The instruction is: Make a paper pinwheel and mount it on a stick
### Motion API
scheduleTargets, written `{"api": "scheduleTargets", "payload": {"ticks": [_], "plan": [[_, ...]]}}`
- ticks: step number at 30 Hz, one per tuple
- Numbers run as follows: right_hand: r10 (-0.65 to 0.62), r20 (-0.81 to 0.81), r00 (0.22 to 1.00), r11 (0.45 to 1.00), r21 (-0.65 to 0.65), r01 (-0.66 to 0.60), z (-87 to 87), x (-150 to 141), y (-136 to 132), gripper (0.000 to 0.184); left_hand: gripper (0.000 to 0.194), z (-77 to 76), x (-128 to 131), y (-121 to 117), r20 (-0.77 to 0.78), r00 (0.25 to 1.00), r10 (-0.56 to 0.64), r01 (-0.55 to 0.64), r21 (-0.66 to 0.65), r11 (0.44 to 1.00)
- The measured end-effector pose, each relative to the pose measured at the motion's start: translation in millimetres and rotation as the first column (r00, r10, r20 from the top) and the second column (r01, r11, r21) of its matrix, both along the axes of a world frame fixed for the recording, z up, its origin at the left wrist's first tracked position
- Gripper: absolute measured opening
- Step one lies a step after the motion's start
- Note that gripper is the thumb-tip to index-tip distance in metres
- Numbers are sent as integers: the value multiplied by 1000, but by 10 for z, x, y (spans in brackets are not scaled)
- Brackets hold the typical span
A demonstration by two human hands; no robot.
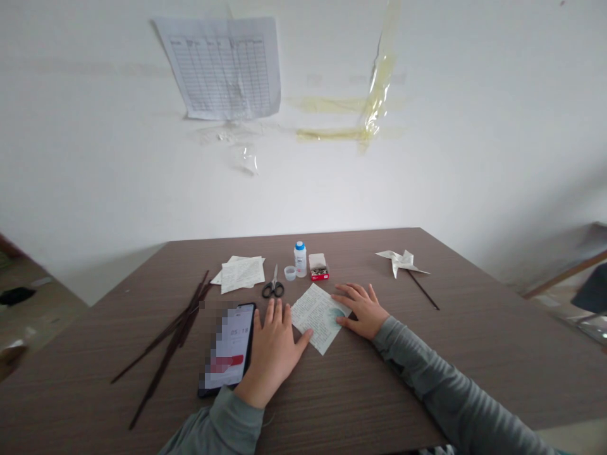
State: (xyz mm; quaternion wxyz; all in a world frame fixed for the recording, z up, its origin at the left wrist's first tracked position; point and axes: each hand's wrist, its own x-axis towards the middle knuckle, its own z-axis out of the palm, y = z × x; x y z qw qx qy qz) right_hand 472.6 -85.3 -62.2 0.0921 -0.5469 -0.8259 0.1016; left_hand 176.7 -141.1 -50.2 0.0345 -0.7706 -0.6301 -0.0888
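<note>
The printed paper square (317, 318) lies flat between the left hand (274, 354) and right hand (361, 309), touching the left thumb (304, 339) and just under the right fingertips (339, 320), every finger spread apart (light and limp, best pinched at a free corner)

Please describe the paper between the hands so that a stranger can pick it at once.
On the brown wood-grain table, find the person's left hand and right hand. Between them lies a printed sheet, turned like a diamond; its pale blue-green patch sets it apart from the loose sheets by the scissors.
</note>
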Motion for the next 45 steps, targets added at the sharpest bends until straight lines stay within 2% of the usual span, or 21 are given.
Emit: {"api": "scheduleTargets", "payload": {"ticks": [7,10,15,17,21,26,31,35,40,43,45], "plan": [[169,-114,979,975,167,-149,-69,58,46,44,53,20,-54,19,106,983,-147,154,-54,987],[161,-133,978,974,181,-136,-163,81,85,47,51,54,-68,26,132,979,-155,166,-83,983],[143,-179,973,982,147,-117,-322,114,138,66,48,104,-95,42,176,975,-133,150,-88,985],[154,-193,969,982,138,-129,-343,119,145,69,47,123,-104,47,190,973,-129,146,-81,986],[146,-198,969,982,147,-118,-291,126,127,53,38,146,-114,57,209,969,-132,149,-68,986],[181,-202,963,976,160,-150,-126,162,86,26,28,123,-134,80,228,963,-142,151,-24,988],[175,-216,961,979,140,-146,-44,166,70,36,29,135,-157,106,262,947,-187,193,1,981],[150,-212,966,979,171,-115,-59,145,64,37,33,162,-160,117,293,932,-214,223,1,975],[121,-243,963,983,165,-82,-110,116,74,47,30,144,-161,129,307,930,-203,202,36,979],[100,-242,965,983,175,-58,-145,95,81,43,28,143,-162,136,323,929,-183,169,71,983],[84,-245,966,985,170,-43,-168,77,82,36,35,151,-160,141,333,926,-176,163,65,984]]}}
